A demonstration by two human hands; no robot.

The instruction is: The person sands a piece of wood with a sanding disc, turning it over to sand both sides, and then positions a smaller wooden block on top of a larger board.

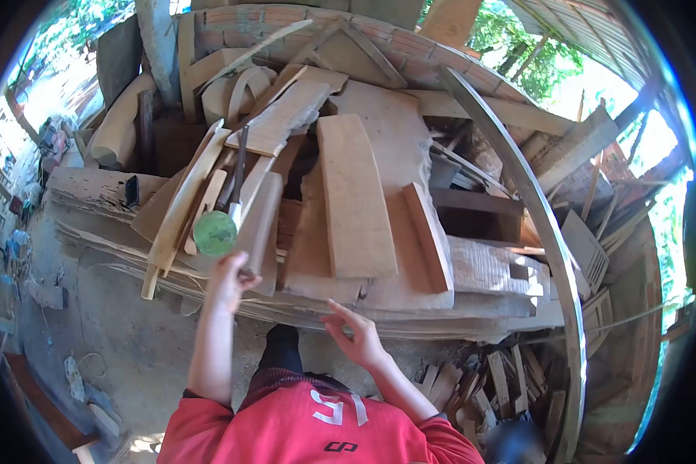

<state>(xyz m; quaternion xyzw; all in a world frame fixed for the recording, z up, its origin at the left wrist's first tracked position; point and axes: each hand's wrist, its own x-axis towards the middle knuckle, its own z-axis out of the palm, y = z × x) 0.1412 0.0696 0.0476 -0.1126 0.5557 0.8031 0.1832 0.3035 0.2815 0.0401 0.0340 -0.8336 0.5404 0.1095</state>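
Note:
My left hand (230,280) is closed at the lower end of a narrow brown board (259,220), which leans up the stack of wood. Just above that hand is a round green object (215,233), with a dark rod (241,158) rising behind it. My right hand (352,332) holds nothing, its fingers apart, in front of the stack's near edge. Beyond it lies a wide, pale plank (356,197) on a larger rough-edged slab (305,232). To the right of the plank rests a short reddish board (428,240).
A long curved strip (530,185) arches down the right side. Thick slabs (487,286) form the stack's base. Offcuts (510,383) are heaped on the floor at lower right. A brick wall (356,35) stands behind, and a dark red beam (46,402) lies at lower left.

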